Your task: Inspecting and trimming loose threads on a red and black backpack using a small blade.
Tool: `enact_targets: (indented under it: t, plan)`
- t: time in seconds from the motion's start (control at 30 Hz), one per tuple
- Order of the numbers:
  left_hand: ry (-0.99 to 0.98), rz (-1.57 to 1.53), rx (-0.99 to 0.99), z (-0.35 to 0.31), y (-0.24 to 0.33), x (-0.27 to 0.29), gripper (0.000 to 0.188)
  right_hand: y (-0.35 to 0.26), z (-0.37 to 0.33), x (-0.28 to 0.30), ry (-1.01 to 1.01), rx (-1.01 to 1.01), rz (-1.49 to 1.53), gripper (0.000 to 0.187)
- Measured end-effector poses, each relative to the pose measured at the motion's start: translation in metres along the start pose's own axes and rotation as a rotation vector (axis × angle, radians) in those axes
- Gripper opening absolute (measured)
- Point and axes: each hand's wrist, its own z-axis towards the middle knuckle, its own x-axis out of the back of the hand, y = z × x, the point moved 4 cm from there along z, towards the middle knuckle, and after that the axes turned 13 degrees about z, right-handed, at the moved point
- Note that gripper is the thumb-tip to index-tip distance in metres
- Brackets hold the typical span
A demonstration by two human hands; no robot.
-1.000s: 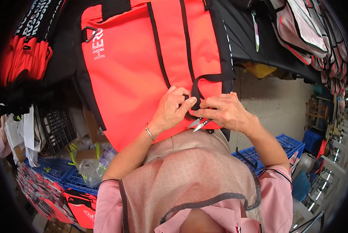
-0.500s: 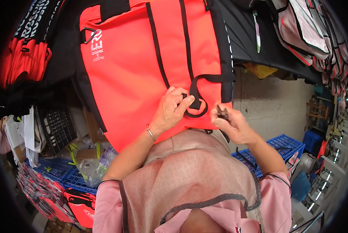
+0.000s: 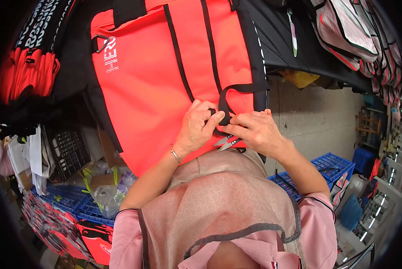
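A large bright red-orange bag [image 3: 142, 89] with black trim lies spread in front of me, its near edge against my apron. My left hand [image 3: 195, 125] is closed on a black webbing strap [image 3: 223, 99], which loops over from the bag's right side. Close beside it, my right hand [image 3: 260, 133] has its fingertips at the strap's end. Tucked in that same hand is a small pair of thread snips [image 3: 228, 145], blades apart and pointing down toward my apron. The fingers partly hide the strap's end.
Folded red and black bags [image 3: 28, 76] are stacked at the far left. A toothbrush [image 3: 293, 33] lies on the black cloth [image 3: 273, 40] at the right, near hanging pink-grey bags [image 3: 347, 33]. Blue crates [image 3: 329, 168] stand below on both sides.
My right hand has moved left to the strap beside my left hand. The snips have turned, their blades now pointing toward me. The bag has shifted slightly; my left hand keeps its hold.
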Motion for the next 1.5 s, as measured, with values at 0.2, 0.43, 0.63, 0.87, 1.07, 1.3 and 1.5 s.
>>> enact_targets:
  t: [0.2,0.43,0.63,0.87,1.07,1.3,1.5]
  plan:
    - [0.027,0.013,0.010,0.000,0.000,-0.001,0.033,0.003,-0.001,-0.015,-0.007,-0.143,-0.053,0.018]
    - [0.080,-0.040,0.077,0.005,-0.010,-0.007,0.036,-0.022,-0.036,-0.042,0.047,-0.474,0.583,0.024]
    - [0.065,-0.008,0.047,0.004,-0.006,-0.005,0.037,-0.005,-0.033,-0.001,0.339,-0.407,0.320,0.038]
    - [0.087,0.007,0.023,0.004,-0.002,-0.004,0.034,-0.010,-0.008,-0.005,0.104,-0.011,-0.116,0.035]
    - [0.086,0.016,0.014,0.004,-0.003,-0.004,0.035,0.000,-0.005,-0.017,-0.195,0.011,-0.194,0.030]
    - [0.072,-0.028,0.064,0.008,-0.005,-0.003,0.038,0.005,-0.005,-0.023,0.080,0.077,-0.173,0.026]
    - [0.059,-0.017,0.102,0.012,-0.007,-0.004,0.039,0.005,-0.001,-0.025,0.283,-0.011,-0.077,0.025]
